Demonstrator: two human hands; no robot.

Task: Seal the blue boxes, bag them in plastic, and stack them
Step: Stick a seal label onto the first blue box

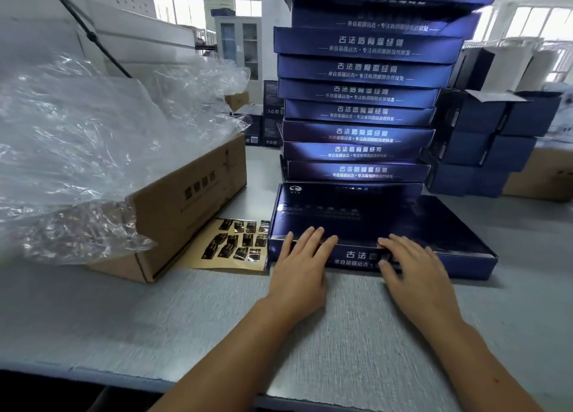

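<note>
Both hands are down on the flat blue box (356, 213), which lies at the near middle of the grey bench (186, 318), its long front side facing the person. The left hand (302, 266) lies flat over the box's near top edge, fingers straight and slightly spread, its grip apart and holding nothing. The right hand (412, 269) is just beside it to the right, fingers draped over the same edge and the thumb against the front face; that grip is apart too, pressing rather than clasping. A small dark patch sits under those fingers, too blurred to name. Right behind, resting on the far part of this box, a tall stack of blue boxes (359, 101) climbs out of the top of the view. Just left of the box lies a tan sticker sheet (235, 241) with dark glossy labels, partly tucked under a brown cardboard carton (192, 194). Crumpled clear plastic bags (77, 139) are heaped over that carton. At far right stand darker blue cartons (471, 139), piled up.
</note>
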